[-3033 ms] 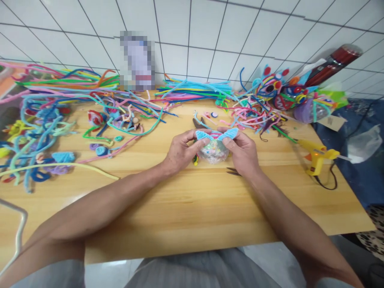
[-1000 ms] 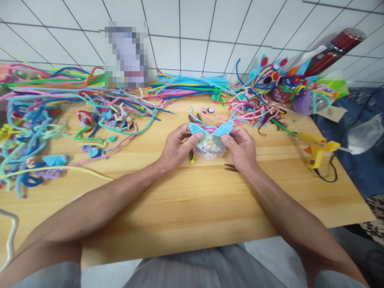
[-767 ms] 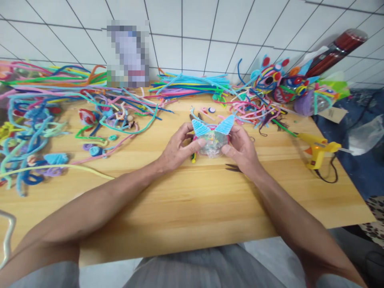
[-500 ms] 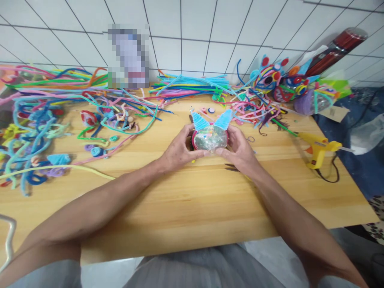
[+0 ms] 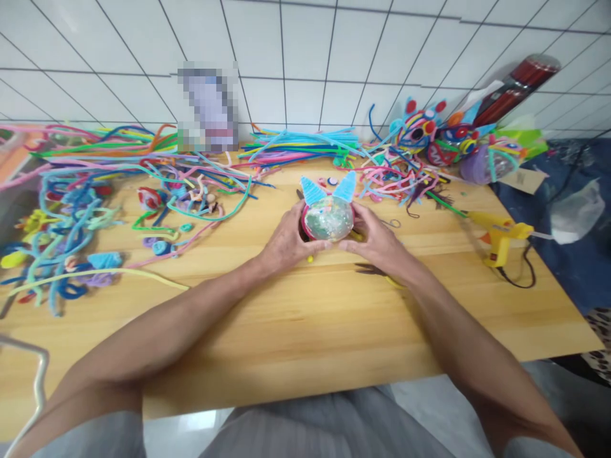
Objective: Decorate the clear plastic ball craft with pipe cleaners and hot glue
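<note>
The clear ball (image 5: 328,218) is a small container filled with glittery, multicoloured bits, rimmed in pink, with two blue ears (image 5: 312,189) standing upright on top. The left hand (image 5: 289,238) and right hand (image 5: 377,238) clasp it from either side, just above the table (image 5: 305,331), near its middle.

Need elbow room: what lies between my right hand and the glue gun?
Head view: between right hand and yellow glue gun, mostly bare wooden table; dark scissors lie beside the wrist.

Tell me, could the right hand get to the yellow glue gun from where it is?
Probably yes. The glue gun lies on the table on the right hand's side, bare wood between, but that hand is holding the eared ball.
</note>
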Demonstrator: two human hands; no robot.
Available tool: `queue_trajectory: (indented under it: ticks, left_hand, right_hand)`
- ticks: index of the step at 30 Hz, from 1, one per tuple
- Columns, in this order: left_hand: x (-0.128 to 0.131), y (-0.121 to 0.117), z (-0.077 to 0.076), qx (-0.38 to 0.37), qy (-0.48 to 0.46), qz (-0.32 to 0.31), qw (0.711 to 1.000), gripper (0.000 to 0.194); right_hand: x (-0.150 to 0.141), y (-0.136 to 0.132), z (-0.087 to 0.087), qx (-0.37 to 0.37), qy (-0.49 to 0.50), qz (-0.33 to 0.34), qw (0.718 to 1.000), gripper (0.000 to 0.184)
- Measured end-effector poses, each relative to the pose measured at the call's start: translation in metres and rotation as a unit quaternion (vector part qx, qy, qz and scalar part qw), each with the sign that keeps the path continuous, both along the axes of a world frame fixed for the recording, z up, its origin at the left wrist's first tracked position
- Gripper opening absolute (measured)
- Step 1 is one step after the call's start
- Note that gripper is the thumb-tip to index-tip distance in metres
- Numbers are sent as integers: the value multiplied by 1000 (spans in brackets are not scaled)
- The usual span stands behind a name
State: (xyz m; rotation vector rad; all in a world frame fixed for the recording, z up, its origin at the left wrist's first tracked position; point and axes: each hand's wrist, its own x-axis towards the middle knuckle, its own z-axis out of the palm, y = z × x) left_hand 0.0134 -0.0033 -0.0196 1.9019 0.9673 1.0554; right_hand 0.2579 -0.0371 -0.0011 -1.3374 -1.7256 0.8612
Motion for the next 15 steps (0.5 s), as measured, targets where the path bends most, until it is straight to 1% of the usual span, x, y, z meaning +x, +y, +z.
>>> queue_trajectory:
  ticks: [3,5,8,12,15]
  left_hand:
    - [-1,0,-2,29,40,4,999,108]
    - [-2,-2,-4,43,80,16,996,113]
    - [-5,-5,-6,47,117,28,992,112]
    - [-8,-2,-2,52,127,-10,990,110]
    - [-12,3,3,35,130,-24,991,113]
  right_hand:
    - [9,1,-2,20,-121,-37,992,68]
    - [9,2,-4,16,-159,-46,986,57]
    - [5,1,-3,11,-186,-38,982,52]
    - [0,-5,3,22,-209,-36,977,45]
    - [0,-8,8,22,-223,-26,974,39]
